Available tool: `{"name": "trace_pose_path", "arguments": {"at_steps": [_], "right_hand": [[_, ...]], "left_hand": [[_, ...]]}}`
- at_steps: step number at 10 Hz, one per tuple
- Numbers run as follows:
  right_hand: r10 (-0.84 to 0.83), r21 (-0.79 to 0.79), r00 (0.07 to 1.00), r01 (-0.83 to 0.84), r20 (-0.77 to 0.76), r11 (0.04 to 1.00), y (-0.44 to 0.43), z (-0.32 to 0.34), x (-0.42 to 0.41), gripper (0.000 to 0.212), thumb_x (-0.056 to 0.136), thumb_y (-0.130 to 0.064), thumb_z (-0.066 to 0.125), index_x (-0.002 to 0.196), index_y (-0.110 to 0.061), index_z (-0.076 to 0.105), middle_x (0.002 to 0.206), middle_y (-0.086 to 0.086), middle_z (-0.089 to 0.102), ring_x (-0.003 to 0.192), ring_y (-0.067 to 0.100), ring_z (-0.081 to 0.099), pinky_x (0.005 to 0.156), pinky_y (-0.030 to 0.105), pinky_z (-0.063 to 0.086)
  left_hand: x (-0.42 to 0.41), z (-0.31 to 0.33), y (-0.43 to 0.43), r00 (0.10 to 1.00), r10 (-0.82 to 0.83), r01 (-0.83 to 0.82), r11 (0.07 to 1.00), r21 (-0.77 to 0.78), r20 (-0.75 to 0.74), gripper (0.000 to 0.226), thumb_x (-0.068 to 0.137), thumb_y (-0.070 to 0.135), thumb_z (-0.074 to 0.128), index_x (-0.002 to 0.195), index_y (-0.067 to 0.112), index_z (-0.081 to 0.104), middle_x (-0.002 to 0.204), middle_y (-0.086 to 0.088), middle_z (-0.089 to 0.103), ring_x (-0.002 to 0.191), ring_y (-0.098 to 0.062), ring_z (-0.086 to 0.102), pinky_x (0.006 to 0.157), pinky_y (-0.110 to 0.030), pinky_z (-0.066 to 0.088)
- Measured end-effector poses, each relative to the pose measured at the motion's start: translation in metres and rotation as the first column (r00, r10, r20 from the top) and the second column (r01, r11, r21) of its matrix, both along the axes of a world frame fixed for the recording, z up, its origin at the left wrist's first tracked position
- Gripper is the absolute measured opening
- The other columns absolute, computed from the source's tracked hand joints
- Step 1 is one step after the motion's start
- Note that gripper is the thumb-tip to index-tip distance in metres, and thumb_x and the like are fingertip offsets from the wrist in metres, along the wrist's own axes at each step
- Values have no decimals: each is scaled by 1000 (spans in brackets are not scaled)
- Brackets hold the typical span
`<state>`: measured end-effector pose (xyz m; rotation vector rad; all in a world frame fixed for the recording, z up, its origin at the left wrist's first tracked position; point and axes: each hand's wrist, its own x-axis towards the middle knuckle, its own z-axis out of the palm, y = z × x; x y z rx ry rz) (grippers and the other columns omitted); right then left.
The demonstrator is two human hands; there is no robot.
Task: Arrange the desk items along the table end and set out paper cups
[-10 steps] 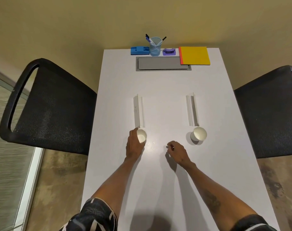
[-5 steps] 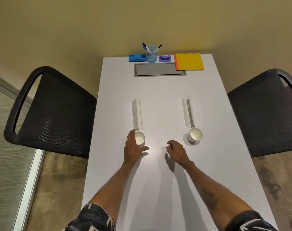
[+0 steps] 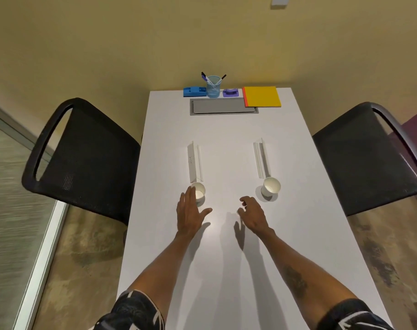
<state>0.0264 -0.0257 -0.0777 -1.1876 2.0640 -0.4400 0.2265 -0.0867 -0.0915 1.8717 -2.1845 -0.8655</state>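
Hands hover low over a white table [image 3: 298, 234] that runs up the middle of the frame. The left hand [image 3: 189, 214] is spread flat and released, its fingertips just in front of the left cup [image 3: 199, 191]; whether they touch the cup I cannot tell. That cup stands upright at centre left, just below the near end of a white folded card [image 3: 193, 163]. The right hand [image 3: 253, 214] is loosely curled, grasping nothing, below and to the left of the right cup [image 3: 271, 186] and clear of it. The right cup stands upright at centre right, just below a second white card [image 3: 260, 158].

At the top of the table, along its far end, the desk items sit in a row: a blue stapler [image 3: 194, 91] at the left, a clear pen holder [image 3: 213, 86] with pens in it beside that, a small purple tape dispenser [image 3: 230, 92] next, and a yellow notepad [image 3: 262, 96] with an orange edge at the right. Just below this row a grey panel [image 3: 218, 106] is set into the tabletop; the notepad's lower left corner overlaps its right end.

A black mesh chair [image 3: 83, 158] stands at the left of the frame, and another [image 3: 364, 158] at the right. Dark patterned sleeves show at the bottom edge.
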Motion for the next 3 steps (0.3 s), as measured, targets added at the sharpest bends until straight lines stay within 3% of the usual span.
{"name": "trace_pose_path", "arguments": {"at_steps": [3], "right_hand": [[-14,-117,998,7,-56,993,35,28,-5,44,95,-13,52,138,-6,47,137,12,49,129,29,45,105,40,42]], "left_hand": [[-11,23,43,998,-62,63,996,-58,29,92,91,49,63,159,12,13,168,0,10,157,-24,8,126,-39,14]]}}
